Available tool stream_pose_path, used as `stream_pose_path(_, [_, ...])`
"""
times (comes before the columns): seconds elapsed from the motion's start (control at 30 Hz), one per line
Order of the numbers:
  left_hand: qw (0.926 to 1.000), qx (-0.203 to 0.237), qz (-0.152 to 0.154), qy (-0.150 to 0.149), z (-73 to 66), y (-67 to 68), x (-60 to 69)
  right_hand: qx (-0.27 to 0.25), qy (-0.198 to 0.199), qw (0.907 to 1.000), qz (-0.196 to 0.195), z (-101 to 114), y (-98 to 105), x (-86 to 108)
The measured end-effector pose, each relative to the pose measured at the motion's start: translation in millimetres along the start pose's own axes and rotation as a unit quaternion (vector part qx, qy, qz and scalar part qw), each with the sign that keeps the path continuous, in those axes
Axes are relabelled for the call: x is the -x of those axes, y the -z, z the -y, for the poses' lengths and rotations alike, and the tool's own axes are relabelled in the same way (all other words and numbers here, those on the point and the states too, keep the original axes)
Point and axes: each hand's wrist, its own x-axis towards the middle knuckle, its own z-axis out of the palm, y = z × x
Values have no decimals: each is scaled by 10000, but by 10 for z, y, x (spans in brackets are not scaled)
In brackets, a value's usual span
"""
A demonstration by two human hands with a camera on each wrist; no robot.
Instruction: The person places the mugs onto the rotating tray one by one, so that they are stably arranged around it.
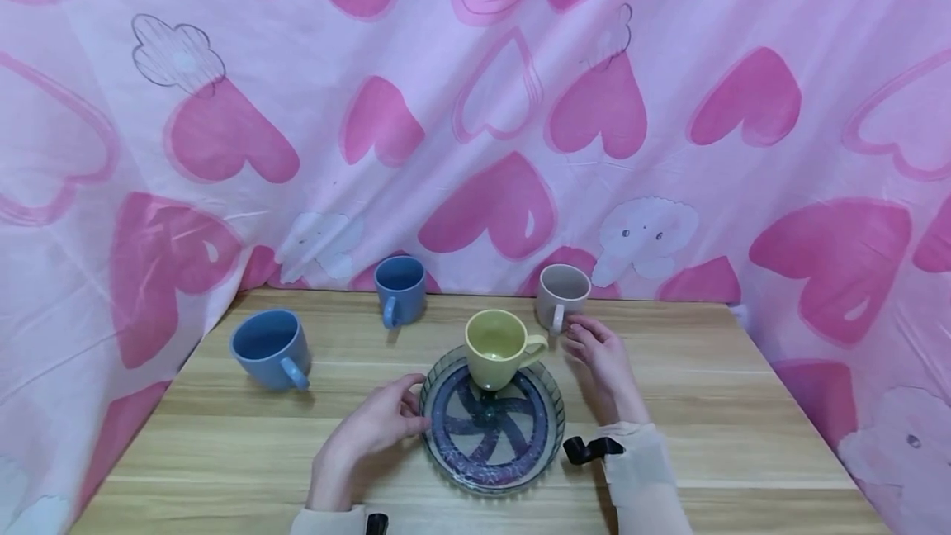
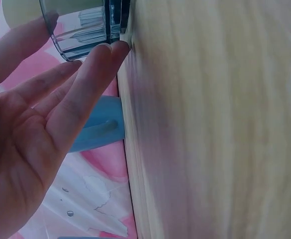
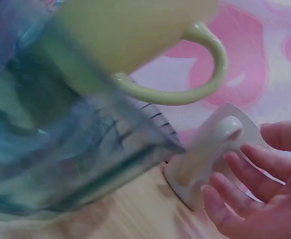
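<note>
Currently, the left hand (image 1: 377,418), fingers relaxed, touches the round clear-glass dish (image 1: 490,466) just to its right, where a yellow ceramic mug (image 1: 490,357) stands between both hands; the right hand (image 1: 603,357), empty and loose-fingered, is just beside a pale grey ceramic mug (image 1: 561,300).

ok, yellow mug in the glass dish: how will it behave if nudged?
The yellow mug is probably rigid and chippable; its walls look like glazed ceramic. It may slide, since its glossy surface sits in a smooth-looking glass dish. A high push could tip it: the body narrows toward the base.
</note>
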Motion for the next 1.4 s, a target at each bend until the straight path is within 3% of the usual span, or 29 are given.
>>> stream_pose_path(0.2, [10000,-10,-14,-12,2,-5,1,75,-61,9991,405,13,19,-80])
stream_pose_path(0.6, [9999,-49,63,-80,-14,-15,-14,1190,295,9897,741,1,66,-180])
stream_pose_path(1.2, [10000,-29,38,68,-18,-7,8,1338,108,9837,1195,-23,56,-170])
stream_pose_path(1.4, [10000,-24,24,20,-1,-9,0,1301,50,9852,1117,-39,35,-155])
